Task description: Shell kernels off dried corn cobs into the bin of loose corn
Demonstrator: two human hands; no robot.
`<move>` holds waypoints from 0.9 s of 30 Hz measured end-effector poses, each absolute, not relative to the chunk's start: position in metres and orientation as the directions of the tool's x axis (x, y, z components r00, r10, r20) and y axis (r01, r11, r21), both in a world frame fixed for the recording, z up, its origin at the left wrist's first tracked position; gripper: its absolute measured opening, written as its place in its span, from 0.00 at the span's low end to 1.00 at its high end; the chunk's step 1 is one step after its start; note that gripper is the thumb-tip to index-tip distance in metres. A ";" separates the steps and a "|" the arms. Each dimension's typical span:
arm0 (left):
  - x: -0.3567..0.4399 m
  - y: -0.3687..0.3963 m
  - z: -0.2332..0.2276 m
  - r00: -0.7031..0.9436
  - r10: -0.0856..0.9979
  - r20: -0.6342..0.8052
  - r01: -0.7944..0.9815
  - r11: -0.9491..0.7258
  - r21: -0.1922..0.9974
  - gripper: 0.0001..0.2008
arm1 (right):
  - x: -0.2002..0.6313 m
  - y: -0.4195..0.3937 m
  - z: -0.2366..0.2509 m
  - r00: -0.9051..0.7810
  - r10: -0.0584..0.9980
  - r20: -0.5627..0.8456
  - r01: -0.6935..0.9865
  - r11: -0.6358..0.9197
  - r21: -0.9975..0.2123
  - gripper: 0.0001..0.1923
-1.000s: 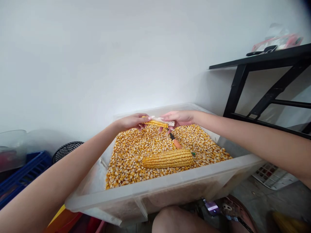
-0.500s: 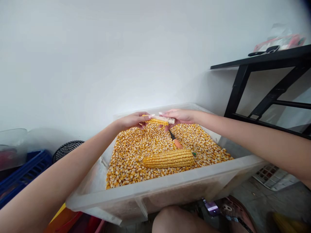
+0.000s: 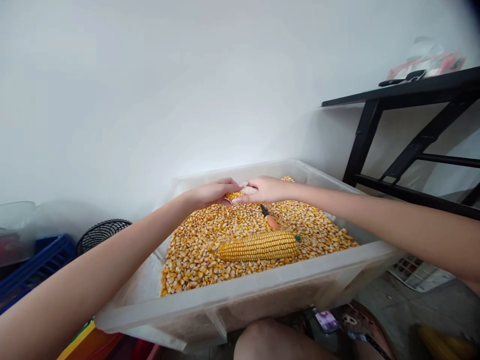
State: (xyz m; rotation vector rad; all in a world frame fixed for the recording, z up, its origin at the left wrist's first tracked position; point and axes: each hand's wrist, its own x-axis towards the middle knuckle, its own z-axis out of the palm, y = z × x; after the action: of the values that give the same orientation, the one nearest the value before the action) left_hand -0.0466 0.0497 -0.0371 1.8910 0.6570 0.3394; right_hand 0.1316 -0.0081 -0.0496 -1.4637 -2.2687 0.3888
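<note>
We now have both hands closed in tighter than a second ago: left hand (image 3: 212, 192) and right hand (image 3: 264, 189) meet over the small cob (image 3: 240, 193), gripping it, mostly covered. Full cob (image 3: 258, 245) and knife (image 3: 270, 218) lie clear below; tub (image 3: 262, 285) far wall sits close behind.

Both hands meet over the far side of the clear tub (image 3: 262, 285): the left hand (image 3: 210, 192) and right hand (image 3: 264, 189) grip a half-stripped corn cob (image 3: 240, 193) between them. A whole cob (image 3: 258, 245) and an orange-handled tool (image 3: 270, 219) lie on the loose kernels (image 3: 195, 250).
</note>
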 end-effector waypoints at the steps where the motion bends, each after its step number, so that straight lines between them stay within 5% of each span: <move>1: -0.045 0.049 -0.038 0.796 0.600 -0.085 0.302 -0.271 0.914 0.12 | 0.128 -0.010 -0.051 -0.351 0.914 0.201 0.814 0.404 -0.416 0.28; 11: -0.040 0.052 -0.035 0.793 0.572 -0.212 0.371 -0.176 0.912 0.20 | 0.123 -0.007 -0.060 -0.289 0.898 0.332 0.807 0.415 -0.421 0.29; 27: -0.037 0.053 -0.038 0.772 0.602 -0.202 0.308 -0.078 0.948 0.20 | 0.124 -0.011 -0.053 -0.374 0.899 0.229 0.667 0.432 -0.607 0.30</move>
State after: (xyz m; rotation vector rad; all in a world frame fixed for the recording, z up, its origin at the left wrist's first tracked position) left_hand -0.0371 0.0533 -0.0384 1.6771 0.7284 0.2830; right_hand 0.1242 -0.0105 -0.0532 -1.3148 -2.1554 0.5722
